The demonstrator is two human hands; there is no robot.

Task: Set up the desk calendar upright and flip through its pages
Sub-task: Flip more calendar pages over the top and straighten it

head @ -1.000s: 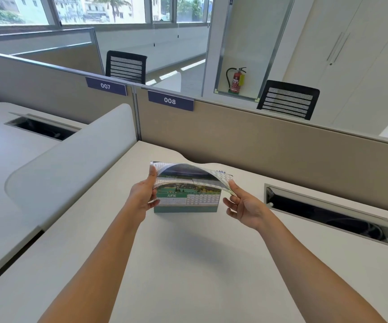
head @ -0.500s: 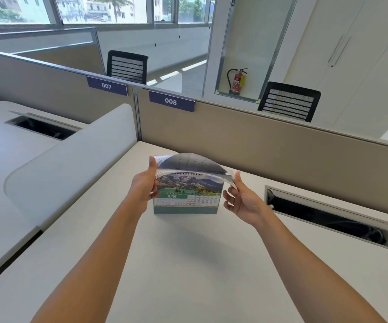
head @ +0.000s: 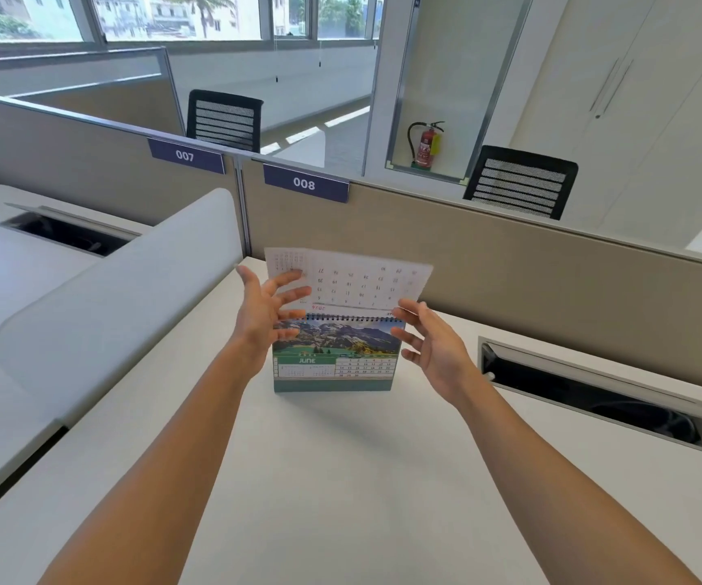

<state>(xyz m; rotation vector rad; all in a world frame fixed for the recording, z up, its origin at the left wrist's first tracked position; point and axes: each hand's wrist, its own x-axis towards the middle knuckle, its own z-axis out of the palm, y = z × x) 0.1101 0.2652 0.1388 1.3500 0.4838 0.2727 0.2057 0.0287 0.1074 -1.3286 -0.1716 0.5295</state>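
Observation:
A spiral-bound desk calendar (head: 334, 365) stands upright on the white desk (head: 340, 479), its front page showing a mountain photo and JUNE. One page (head: 353, 280) sticks up above the spiral, its back side with upside-down numbers facing me. My left hand (head: 262, 314) is at the calendar's left edge with fingers spread, the fingertips just in front of the raised page. My right hand (head: 433, 348) is at the right edge, fingers apart, index fingertip near the page's lower right corner. Neither hand grips anything.
A beige partition (head: 509, 268) with labels 007 and 008 runs behind the desk. An open cable tray (head: 593, 394) lies to the right. A white curved divider (head: 121, 297) borders the left. Two black chairs and a fire extinguisher (head: 425, 145) stand beyond.
The page that both hands held curved over the front has swung up above the spiral. Both hands have let go and their fingers are now spread.

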